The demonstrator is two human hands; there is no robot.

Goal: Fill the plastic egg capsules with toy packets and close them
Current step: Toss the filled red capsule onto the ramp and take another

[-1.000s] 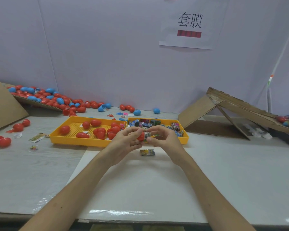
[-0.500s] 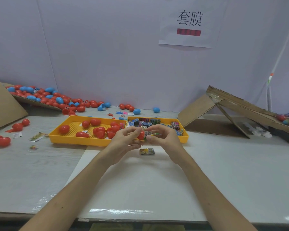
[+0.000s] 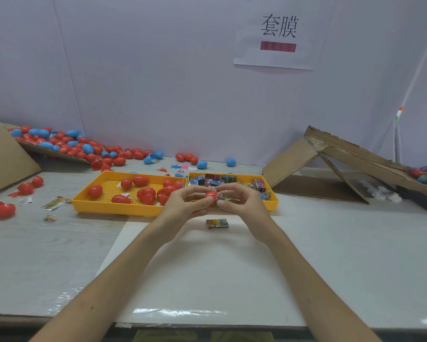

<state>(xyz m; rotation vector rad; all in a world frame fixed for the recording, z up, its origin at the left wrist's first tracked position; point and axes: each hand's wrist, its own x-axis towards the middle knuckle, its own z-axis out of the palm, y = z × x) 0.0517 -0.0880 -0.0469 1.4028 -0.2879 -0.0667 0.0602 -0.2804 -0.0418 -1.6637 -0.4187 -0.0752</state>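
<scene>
Head view: my hands are barely shifting from a second ago, staying together just in front of the yellow tray. My left hand is pinching the red egg capsule, steadying it, I judge, while my right hand is pinching the toy packet into its mouth. A spare packet is lying just before the tray

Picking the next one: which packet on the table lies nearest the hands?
The packet on the white sheet just below the right hand; others lie in the yellow tray or far left.
</scene>
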